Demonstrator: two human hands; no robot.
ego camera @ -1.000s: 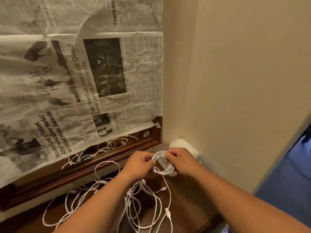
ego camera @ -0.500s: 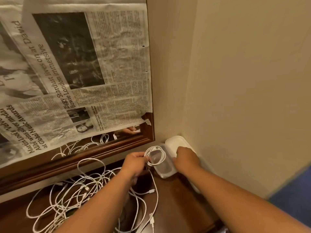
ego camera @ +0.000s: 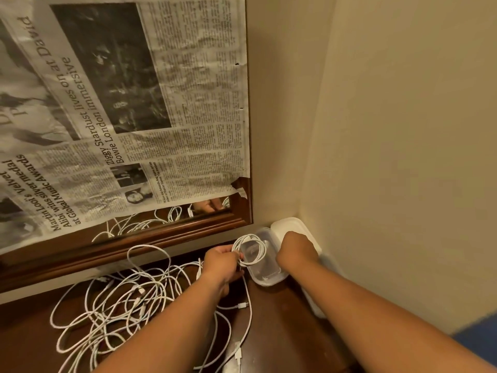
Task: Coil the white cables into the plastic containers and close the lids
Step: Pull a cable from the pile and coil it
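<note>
Pinching coiled cable [ego camera: 251,250] with left hand [ego camera: 220,262] above container's [ego camera: 266,277] left rim. Gripping container's right edge, apparently, with fingers of right hand [ego camera: 295,249]. Left of container: loose cables [ego camera: 129,300] on bench [ego camera: 277,332].

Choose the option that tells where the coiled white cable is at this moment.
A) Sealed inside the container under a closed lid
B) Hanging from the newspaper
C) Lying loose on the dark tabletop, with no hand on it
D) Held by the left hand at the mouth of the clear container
D: the left hand pinches the coiled cable over the near rim of the clear container, which has no lid on it.
</note>
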